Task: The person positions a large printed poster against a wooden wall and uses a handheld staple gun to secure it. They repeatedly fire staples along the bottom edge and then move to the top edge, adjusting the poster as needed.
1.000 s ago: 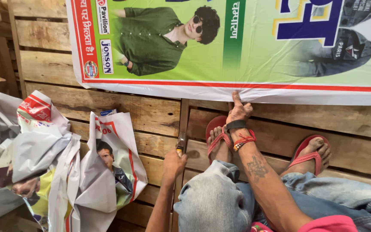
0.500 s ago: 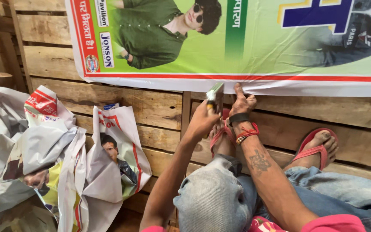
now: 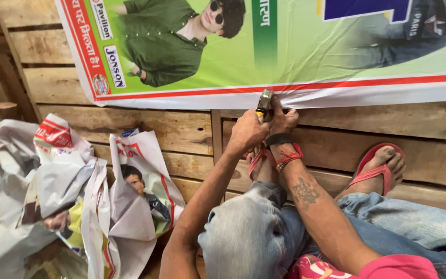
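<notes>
My left hand (image 3: 247, 132) grips a small tool (image 3: 263, 106) with a metal head and a yellow-and-black handle. The tool's head sits against the lower hem of a large printed banner (image 3: 336, 57) spread over wooden planks (image 3: 181, 129). My right hand (image 3: 285, 120), with a dark band and red threads at the wrist, pinches that hem right beside the tool. Both hands touch each other above my left foot in a red sandal (image 3: 264, 157). My grey-trousered knee (image 3: 249, 237) fills the foreground.
A heap of crumpled printed banners (image 3: 73, 191) lies at the left on the planks. My other foot in a red sandal (image 3: 380, 168) rests to the right. A narrow upright batten (image 3: 216, 134) divides the boards. A wooden block (image 3: 3, 111) stands far left.
My left hand rose from the lower plank to the banner's hem, bringing the tool beside my right hand. The right hand stayed at the hem and curled tighter.
</notes>
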